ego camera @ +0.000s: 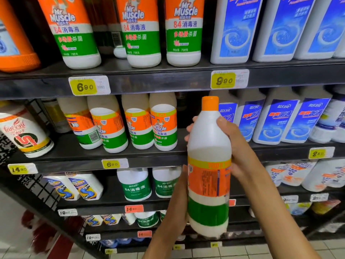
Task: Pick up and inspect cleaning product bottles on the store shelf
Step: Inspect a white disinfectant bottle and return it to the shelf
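Bottle (208, 165) off the shelf (149, 156), upright in front of it, orange cap up, held between both hands. Right hand (231, 144) wraps the white shoulder from its far side, fingers curled round behind. Left hand (182, 199) cups the lower body, fingers mostly hidden behind it. Fine-print back label faces the person, probably turned that way for reading. Matching bottles (163, 122) stand on the shelf just left of the right hand.

Two bare forearms, no sleeves in view, left grip (180, 195) and right grip (235, 144) ungloved, no rings
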Available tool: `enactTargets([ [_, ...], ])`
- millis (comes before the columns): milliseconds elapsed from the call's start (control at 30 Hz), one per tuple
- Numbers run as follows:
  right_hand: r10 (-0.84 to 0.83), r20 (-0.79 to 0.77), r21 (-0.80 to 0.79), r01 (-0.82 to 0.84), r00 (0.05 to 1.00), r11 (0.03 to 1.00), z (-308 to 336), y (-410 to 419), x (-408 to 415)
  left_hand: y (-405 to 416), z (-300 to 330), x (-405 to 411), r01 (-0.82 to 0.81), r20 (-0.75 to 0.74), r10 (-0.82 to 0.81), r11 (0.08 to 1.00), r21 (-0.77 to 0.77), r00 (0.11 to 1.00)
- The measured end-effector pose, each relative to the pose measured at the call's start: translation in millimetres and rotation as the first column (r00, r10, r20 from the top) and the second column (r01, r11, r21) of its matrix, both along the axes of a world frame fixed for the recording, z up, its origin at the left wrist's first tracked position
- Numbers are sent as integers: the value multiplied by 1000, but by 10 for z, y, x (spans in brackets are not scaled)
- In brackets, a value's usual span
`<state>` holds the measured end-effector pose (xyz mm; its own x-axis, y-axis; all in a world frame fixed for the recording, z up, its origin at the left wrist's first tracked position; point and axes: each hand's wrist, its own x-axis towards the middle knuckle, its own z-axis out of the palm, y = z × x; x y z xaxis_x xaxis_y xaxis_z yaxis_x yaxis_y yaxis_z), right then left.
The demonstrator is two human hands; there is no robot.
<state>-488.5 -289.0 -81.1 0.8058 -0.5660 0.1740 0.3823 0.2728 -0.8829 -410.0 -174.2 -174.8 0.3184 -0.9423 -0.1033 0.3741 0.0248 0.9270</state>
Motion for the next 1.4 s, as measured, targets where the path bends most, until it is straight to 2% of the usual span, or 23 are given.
enactTargets([
  [67,-192,-79,-154,178,978,972,-4,19,-6,-5,49,17,-33,115,33,999,-5,993],
  [167,-395,-213,-173,363,894,916,-44,15,63,-17,78,5,-24,238,34,999,-42,971],
  [233,-410,-334,-153,380,849,912,-54,-15,115,-10,72,-15,0,298,21,998,-69,954],
  [300,-359,-388,-147,327,849,933,-69,-64,128,-9,61,-28,-10,287,31,997,-74,957],
  [367,-306,-366,-138,274,879,952,-73,-101,121,-33,32,-17,-49,262,65,996,-68,963],
  [467,-308,-306,-236,242,901,941,-69,-141,137,-80,38,21,-97,288,115,992,-78,951],
  [600,-407,-231,-271,343,884,899,4,-193,232,-223,105,83,-139,350,155,988,-68,924],
  [667,-493,-221,-312,418,841,853,26,-225,297,-294,137,144,-224,423,243,970,-96,873],
  [767,-649,-184,-452,522,738,723,40,-266,421,-308,100,188,-340,508,365,929,-145,781],
  [900,-752,-160,-516,595,640,616,89,-332,566,-356,-16,85,-357,615,362,924,-137,701],
  [1000,-795,-130,-525,639,592,561,101,-350,658,-501,-52,147,-439,716,398,887,-142,574],
  [1100,-842,-96,-560,671,530,486,69,-352,730,-611,-63,237,-483,771,408,863,-150,489],
  [1267,-868,-93,-575,685,488,447,46,-366,769,-676,-106,232,-488,692,434,862,-134,577],
  [1400,-851,-38,-577,684,523,446,44,-338,748,-673,-114,208,-512,635,471,848,-136,612],
])
